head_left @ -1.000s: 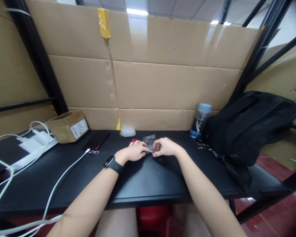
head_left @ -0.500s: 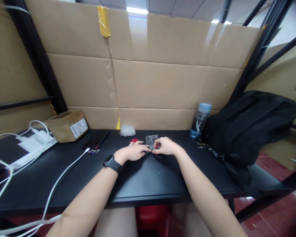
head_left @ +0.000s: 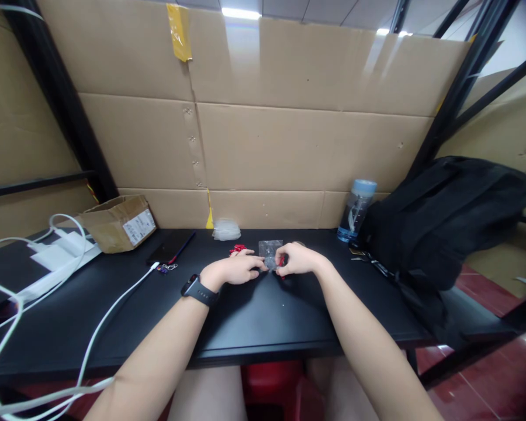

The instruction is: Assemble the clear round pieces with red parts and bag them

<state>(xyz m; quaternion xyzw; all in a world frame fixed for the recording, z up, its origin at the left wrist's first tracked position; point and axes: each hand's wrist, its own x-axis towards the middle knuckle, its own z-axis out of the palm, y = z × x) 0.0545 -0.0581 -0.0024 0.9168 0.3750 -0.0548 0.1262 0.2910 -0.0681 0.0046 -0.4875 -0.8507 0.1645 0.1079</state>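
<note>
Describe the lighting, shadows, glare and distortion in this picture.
Head view: ceiling light blown out; pale glare streaks high on the cardboard; soft sheen on the desk, shadows below the left hand and right hand; posts splayed outward, probably lens distortion; packet too small to read.

Box [head_left: 119, 227] left on table [head_left: 249, 327]; bottle [head_left: 356, 211] right, beside backpack [head_left: 447, 216]; bag [head_left: 268, 251] between, before hands.
</note>
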